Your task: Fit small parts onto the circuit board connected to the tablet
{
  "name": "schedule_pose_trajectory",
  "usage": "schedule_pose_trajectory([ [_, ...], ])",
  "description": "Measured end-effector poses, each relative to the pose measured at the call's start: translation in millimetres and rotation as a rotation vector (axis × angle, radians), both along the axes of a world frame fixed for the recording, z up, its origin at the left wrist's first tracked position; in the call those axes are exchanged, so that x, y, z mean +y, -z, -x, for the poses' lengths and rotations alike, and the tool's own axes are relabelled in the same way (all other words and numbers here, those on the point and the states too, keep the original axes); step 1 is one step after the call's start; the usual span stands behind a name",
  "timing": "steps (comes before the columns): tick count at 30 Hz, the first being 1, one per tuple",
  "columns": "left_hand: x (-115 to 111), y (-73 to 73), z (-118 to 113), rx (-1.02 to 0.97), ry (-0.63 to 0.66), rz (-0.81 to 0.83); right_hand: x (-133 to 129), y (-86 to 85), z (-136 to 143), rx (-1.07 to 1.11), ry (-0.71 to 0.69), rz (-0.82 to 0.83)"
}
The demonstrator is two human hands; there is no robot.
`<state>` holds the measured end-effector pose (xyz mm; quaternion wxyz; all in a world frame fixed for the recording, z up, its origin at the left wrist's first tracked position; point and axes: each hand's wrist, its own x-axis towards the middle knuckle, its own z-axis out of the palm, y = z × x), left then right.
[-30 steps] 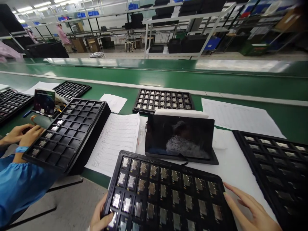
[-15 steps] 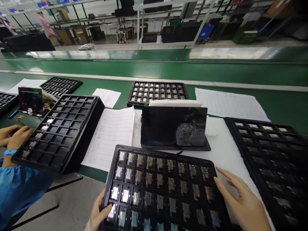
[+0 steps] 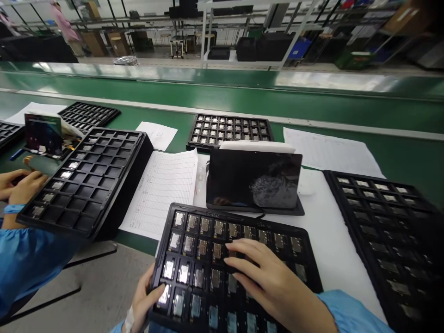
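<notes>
A black compartment tray (image 3: 305, 249) filled with small metallic parts lies in front of me at the table's near edge. My left hand (image 3: 144, 300) grips its near left corner, thumb resting on a part. My right hand (image 3: 267, 280) lies spread over the tray's middle, fingers apart, fingertips touching the parts near the centre rows. Behind the tray stands a dark tablet (image 3: 255, 178) tilted on a stand.
A co-worker's hands (image 3: 17, 185) and blue sleeve (image 3: 31, 259) work at the left beside a raised, mostly bare tray (image 3: 86, 180). Another parts tray (image 3: 388, 226) lies at right, one more (image 3: 229, 129) behind the tablet. Paper sheets (image 3: 163, 189) lie between; a green conveyor (image 3: 243, 99) runs behind.
My right hand moved left from the tray's right edge onto the middle of the tray. My left hand kept its grip on the corner.
</notes>
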<state>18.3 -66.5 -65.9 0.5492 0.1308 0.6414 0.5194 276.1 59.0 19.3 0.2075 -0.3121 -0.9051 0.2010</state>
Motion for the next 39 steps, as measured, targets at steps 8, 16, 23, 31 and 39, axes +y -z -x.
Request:
schedule_pose_trajectory([
  [8, -2.7, 15.3, 7.3, -0.036, 0.171, -0.127, 5.0, 19.5, 72.1, -0.040, -0.166, 0.206],
  [16, -4.8, 22.9, 7.0, -0.043, 0.180, -0.206, -5.7, 41.4, 96.6, -0.101, -0.099, 0.010],
  [23, -7.0, 29.3, 4.8, -0.051, 0.189, -0.192, -7.4, 34.0, 94.1, -0.001, -0.183, -0.199],
  [31, -8.7, 28.0, 6.8, -0.008, 0.118, -0.134, -5.0, 13.2, 96.1, -0.132, -0.571, -0.442],
  [39, -6.4, 11.9, -0.9, -0.029, 0.010, -0.144, -28.0, 44.8, 105.5, -0.060, -0.690, -0.609],
])
